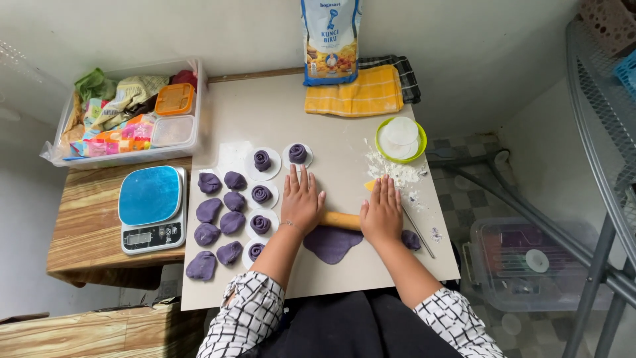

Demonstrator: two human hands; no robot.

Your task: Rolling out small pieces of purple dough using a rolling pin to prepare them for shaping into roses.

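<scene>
Left hand (pixel 301 201) and right hand (pixel 382 213), flat and apart, press a wooden rolling pin (pixel 340 220) over flattened purple dough (pixel 331 242) (centre frame, irregular edges).

Wall: pale wall (pixel 199 26) on the far side.
Floor: grey checked tile floor (pixel 464 192) at right.
Furniture: beige worktop (pixel 278 113); wood-grain side table (pixel 86 219) left; grey metal rack (pixel 596 132) right.

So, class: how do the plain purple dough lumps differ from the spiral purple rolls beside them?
The plain lumps are smooth, flattish blobs lying straight on the board; the spiral rolls are coiled and taller. Each roll sits on its own white paper round, while the lumps have none. Both are the same purple dough, left of the left hand.
</scene>
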